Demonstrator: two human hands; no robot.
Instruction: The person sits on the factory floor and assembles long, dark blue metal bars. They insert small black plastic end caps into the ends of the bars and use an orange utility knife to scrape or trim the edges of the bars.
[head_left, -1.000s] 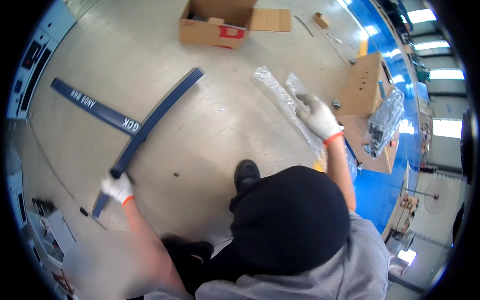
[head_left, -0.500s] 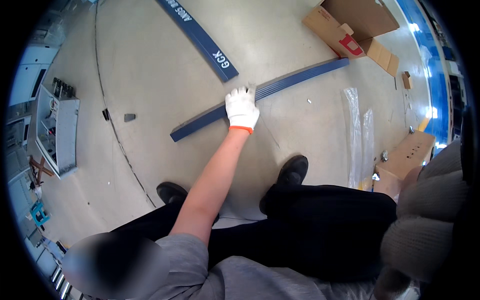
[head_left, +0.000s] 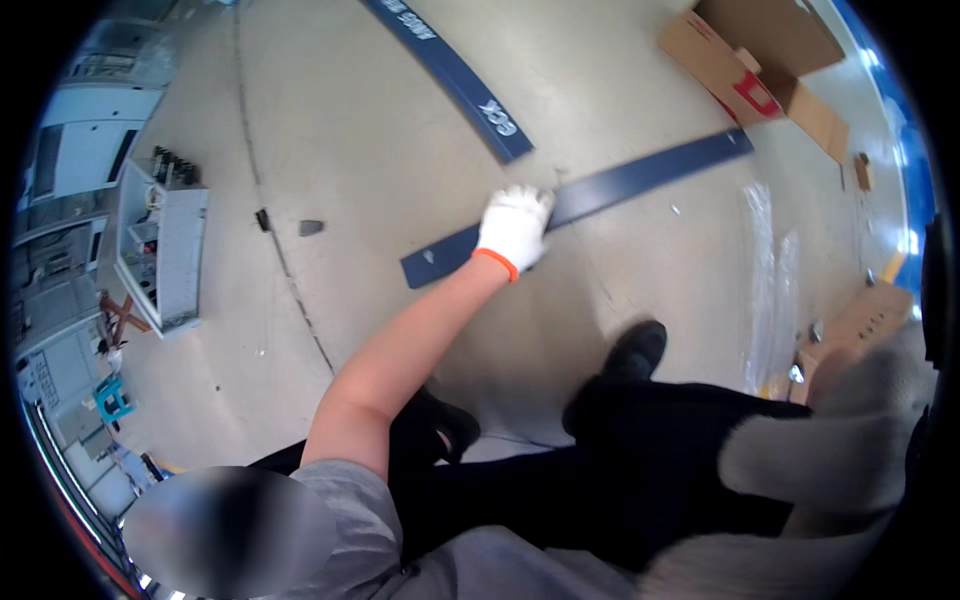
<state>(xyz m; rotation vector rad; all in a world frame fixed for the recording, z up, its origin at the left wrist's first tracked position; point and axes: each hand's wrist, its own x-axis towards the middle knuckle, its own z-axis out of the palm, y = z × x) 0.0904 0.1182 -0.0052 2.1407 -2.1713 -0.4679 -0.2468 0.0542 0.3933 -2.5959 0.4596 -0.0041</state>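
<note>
Across the floor in front of me lies a long dark blue plank (head_left: 630, 186) with its flat, smooth face showing. My left hand (head_left: 515, 228), in a white knit glove with an orange cuff, grips it left of its middle, fingers toward the far edge; the fingertips are slightly blurred. Beyond it, a second blue plank (head_left: 462, 85) with white lettering runs away from me, its near end close to the first plank. My right hand (head_left: 810, 455), in a greyish knit glove, looms blurred and close at the lower right. Its fingers look apart with nothing seen between them.
An open cardboard box (head_left: 700, 45) stands at the far right, near the plank's end. Clear plastic wrap (head_left: 762, 290) and another carton (head_left: 862, 325) lie to the right. At left are a white open cabinet (head_left: 182, 255), a small dark block (head_left: 311, 228) and a teal stool (head_left: 112, 398).
The gripped plank has rolled from its ribbed side to its flat face, with my left hand still on it. My right hand has spread and shifted left. The whole view has moved.
</note>
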